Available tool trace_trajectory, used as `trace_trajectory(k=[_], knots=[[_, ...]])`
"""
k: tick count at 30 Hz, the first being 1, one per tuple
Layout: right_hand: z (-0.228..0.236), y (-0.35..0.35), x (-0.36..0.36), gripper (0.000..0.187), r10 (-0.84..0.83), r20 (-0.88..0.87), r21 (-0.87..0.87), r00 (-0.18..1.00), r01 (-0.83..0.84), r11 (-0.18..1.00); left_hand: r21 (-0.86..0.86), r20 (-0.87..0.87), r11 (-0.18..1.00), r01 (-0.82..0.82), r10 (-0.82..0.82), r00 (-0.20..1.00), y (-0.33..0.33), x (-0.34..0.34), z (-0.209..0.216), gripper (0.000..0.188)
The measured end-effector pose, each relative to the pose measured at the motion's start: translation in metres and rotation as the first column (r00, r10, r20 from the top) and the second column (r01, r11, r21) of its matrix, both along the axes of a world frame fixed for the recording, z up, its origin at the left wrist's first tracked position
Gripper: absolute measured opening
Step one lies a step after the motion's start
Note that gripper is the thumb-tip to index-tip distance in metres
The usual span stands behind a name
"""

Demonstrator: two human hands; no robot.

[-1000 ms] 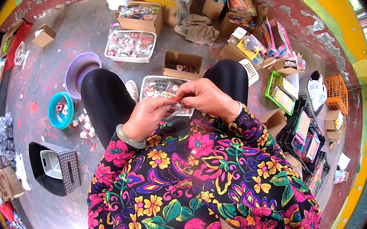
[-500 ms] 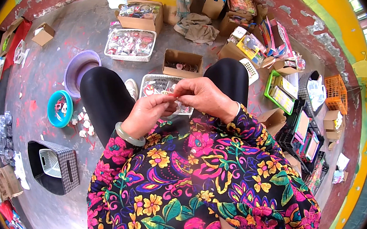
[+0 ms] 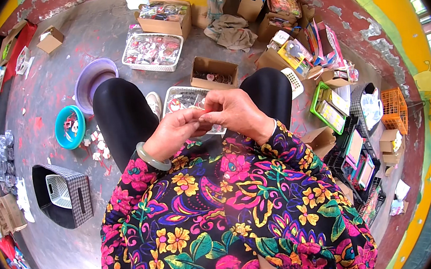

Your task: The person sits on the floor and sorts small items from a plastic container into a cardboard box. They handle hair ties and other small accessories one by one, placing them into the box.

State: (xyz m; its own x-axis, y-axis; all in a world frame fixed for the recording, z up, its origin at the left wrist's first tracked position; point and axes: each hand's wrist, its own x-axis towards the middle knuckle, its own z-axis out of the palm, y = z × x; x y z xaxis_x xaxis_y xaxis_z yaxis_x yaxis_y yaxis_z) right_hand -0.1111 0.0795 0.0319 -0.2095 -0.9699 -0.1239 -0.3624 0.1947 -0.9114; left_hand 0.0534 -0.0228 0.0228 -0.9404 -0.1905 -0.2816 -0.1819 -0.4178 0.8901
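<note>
Red shows at the meeting fingertips: a tiny red piece [image 3: 206, 111], its shape too small and too covered to make out. Thumb and forefinger of the right hand [image 3: 239, 113] are pinched on it, and the fingers of the left hand [image 3: 175, 131], a pale green bangle [image 3: 153, 158] at its wrist, press together on it from the other side. Below both hands, on the floor between the knees, sits a white plastic basket [image 3: 184, 88] of small dark, white and red items, its near edge partly hidden. Just past its far edge stands an open brown cardboard box [image 3: 215, 85]. Left of the knees, a round purple basin [image 3: 81, 91] stands near a round turquoise basin [image 3: 62, 139], with white scraps [image 3: 101, 148] scattered by the latter's right edge.
</note>
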Motion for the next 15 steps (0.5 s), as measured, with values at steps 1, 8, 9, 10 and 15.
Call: trace_trajectory(k=[1,8,9,10,15], knots=[[0.003,0.0,-0.001,0.018,0.011,-0.017,0.005,1.0,-0.011,1.0,0.004,0.002,1.0,-0.013,0.013,1.0,0.0,0.0,0.0,0.028],[-0.003,-0.002,-0.008,0.017,0.056,-0.057,-0.032,0.997,-0.058,0.998,-0.115,-0.056,0.993,-0.037,0.031,0.998,0.0,-0.001,-0.009,0.026],[0.001,-0.003,-0.008,0.018,0.083,-0.127,-0.02,0.988,-0.086,0.996,-0.147,-0.039,0.988,-0.043,0.038,0.999,0.001,-0.002,-0.003,0.024],[0.007,-0.003,-0.006,0.019,0.111,-0.196,-0.005,0.974,-0.114,0.993,-0.18,-0.022,0.983,-0.048,0.045,0.999,0.002,-0.003,0.0,0.022],[0.008,-0.004,0.007,0.026,0.097,-0.355,-0.115,0.93,-0.146,0.982,-0.254,0.026,0.958,-0.13,0.141,0.99,0.002,-0.005,-0.009,0.018]])
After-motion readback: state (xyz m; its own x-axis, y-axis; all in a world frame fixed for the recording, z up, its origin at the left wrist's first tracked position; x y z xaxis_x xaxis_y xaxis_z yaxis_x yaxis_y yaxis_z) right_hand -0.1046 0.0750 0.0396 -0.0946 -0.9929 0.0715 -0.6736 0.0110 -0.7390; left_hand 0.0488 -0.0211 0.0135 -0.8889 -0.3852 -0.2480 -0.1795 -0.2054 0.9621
